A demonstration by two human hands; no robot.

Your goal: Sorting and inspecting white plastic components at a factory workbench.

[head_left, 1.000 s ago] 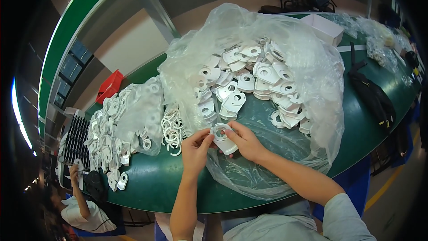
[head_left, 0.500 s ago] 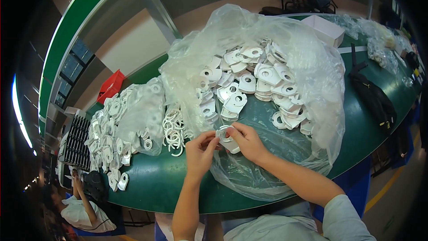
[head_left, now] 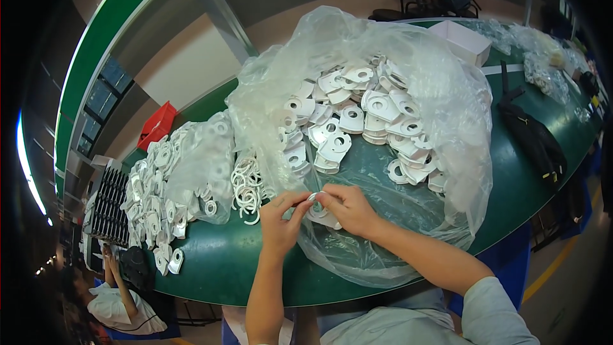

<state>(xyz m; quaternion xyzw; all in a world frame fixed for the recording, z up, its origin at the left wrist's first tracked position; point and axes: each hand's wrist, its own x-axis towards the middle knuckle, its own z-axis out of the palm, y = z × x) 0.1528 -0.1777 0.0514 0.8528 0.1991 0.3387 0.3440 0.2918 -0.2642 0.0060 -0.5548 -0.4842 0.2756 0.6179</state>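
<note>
Over the near edge of a clear plastic bag (head_left: 456, 179), both my hands are closed around a small white plastic piece (head_left: 327, 218) with a rounded end. A thin white ring (head_left: 313, 197) shows at its top, between my fingertips. My left hand (head_left: 280, 220) pinches the ring from the left with thumb and forefinger. My right hand (head_left: 352, 209) grips the piece from the right, its thumb and forefinger at the ring. My fingers cover much of both parts. Beyond, many white plates with round holes (head_left: 381, 108) lie heaped in the bag.
Left of the bag lie loose white open rings (head_left: 248, 182) and another heap of white parts (head_left: 153, 207), partly under plastic. Farther left are black racks (head_left: 112, 207), a red bin (head_left: 158, 124) and another person (head_left: 124, 303). A black bag (head_left: 533, 134) and white box (head_left: 461, 41) stand right.
My hands have shifted slightly left and drawn closer together. The white piece has tipped, so less of its face shows, and my fingertips now meet at the ring.
</note>
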